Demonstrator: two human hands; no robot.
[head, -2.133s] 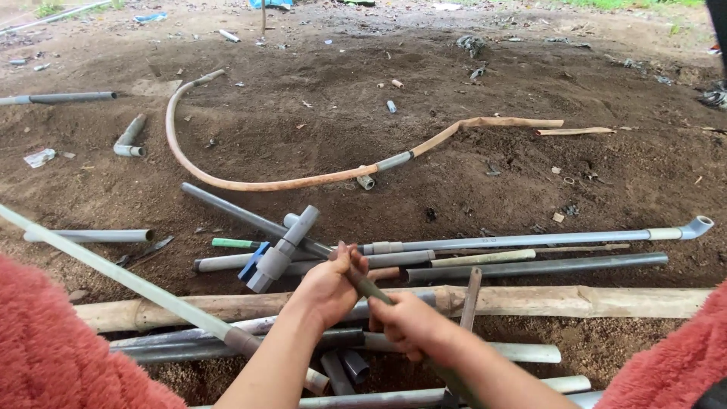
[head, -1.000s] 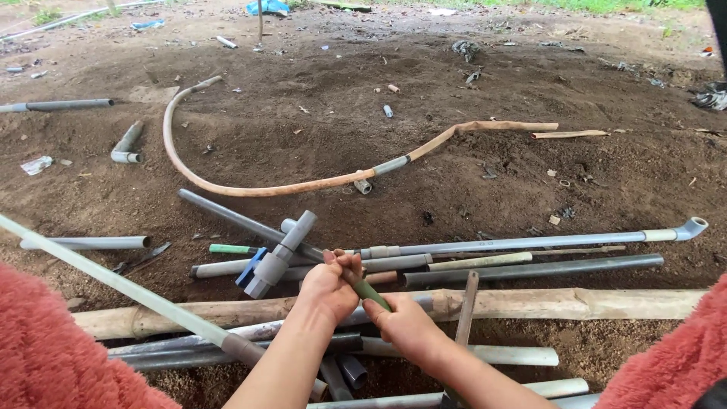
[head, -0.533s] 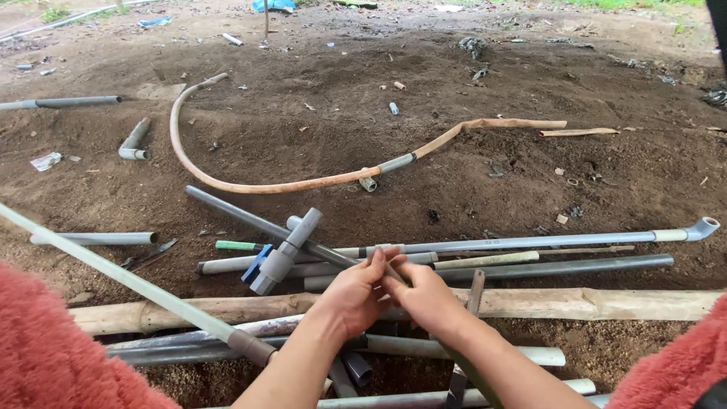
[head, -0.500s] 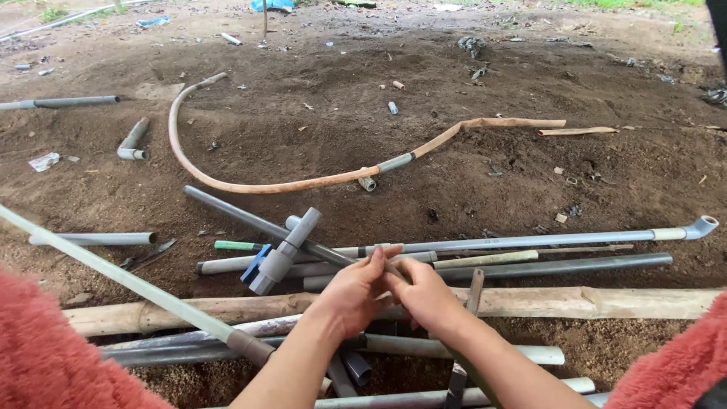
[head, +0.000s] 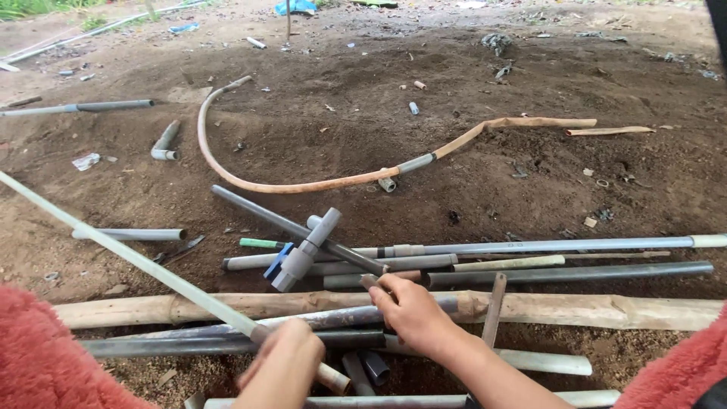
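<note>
Right hand point(head: 409, 312) extended over pipe pile, fingertips pinched on small dark end piece point(head: 369, 280) beside grey valve fitting point(head: 303, 254). I judge pinch grip suits small part. Left hand point(head: 284, 366) closed around long pale pipe point(head: 129, 256) near its coupling, pipe angled up-left off ground, apparently lifted clear of pile. Bamboo pole point(head: 606, 309) lies crosswise under pipes as support.
</note>
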